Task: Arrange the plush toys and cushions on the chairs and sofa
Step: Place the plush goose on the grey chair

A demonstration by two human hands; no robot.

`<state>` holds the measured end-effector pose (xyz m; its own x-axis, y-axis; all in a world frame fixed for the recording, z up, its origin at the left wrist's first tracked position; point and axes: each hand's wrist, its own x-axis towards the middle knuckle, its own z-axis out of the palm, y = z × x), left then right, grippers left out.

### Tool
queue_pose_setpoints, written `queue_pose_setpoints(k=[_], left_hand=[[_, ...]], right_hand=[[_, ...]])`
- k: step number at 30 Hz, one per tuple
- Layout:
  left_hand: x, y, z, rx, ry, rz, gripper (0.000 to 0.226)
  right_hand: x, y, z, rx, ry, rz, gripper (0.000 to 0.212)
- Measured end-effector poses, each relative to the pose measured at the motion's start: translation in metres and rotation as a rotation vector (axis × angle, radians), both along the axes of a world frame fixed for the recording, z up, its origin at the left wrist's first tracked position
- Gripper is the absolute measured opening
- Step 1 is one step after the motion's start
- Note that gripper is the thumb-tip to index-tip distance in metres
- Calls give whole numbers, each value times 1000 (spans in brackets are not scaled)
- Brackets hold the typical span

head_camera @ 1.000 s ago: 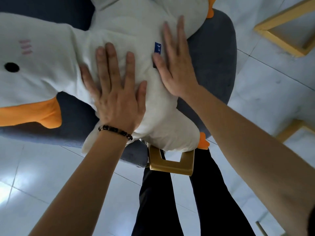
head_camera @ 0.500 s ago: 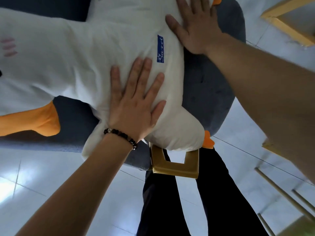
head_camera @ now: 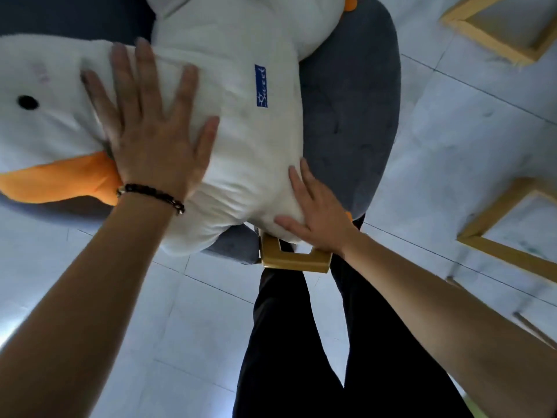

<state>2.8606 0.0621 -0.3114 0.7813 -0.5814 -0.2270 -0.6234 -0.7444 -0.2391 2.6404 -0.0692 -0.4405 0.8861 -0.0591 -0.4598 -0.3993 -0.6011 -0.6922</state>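
The white plush goose (head_camera: pixel 235 140) lies across the grey chair (head_camera: pixel 349 116). My left hand (head_camera: pixel 153 140) presses flat, fingers spread, at its neck; my right hand (head_camera: pixel 316 218), open too, pushes its near corner. Neither grips. It dents softly and looks light and bulky, so I'd scoop under the body. Its head and far end run out of view.

Large white plush duck toy (head_camera: pixel 241 140) with orange beak (head_camera: pixel 60 179) and blue sewn label (head_camera: pixel 261 86), lying across grey upholstered chair (head_camera: pixel 349 116) with gold metal leg bracket (head_camera: pixel 294 260). Left hand (head_camera: pixel 153 137), flat with fingers spread, pressed on toy's neck beside beak; dark beaded bracelet (head_camera: pixel 150 194) at wrist. Right hand (head_camera: pixel 319 215), flat, against toy's lower end. Black trousers (head_camera: pixel 301 342) below, pale tiled floor (head_camera: pixel 452 131) around.
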Motion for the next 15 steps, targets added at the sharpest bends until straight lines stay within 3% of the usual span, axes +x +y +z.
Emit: queue_pose_setpoints(k=[4, 7, 12, 15], left_hand=[[-5, -5, 23, 15, 38, -14, 65], [-15, -8, 42, 0, -27, -75, 65], [22, 29, 45, 29, -82, 139, 70], [17, 22, 34, 58, -116, 143, 67]], right_hand=[[-15, -26, 4, 11, 193, 101, 91], [-10, -34, 9, -18, 317, 81, 106], [10, -9, 15, -75, -27, 88, 118], [25, 9, 1, -143, 24, 146, 116]])
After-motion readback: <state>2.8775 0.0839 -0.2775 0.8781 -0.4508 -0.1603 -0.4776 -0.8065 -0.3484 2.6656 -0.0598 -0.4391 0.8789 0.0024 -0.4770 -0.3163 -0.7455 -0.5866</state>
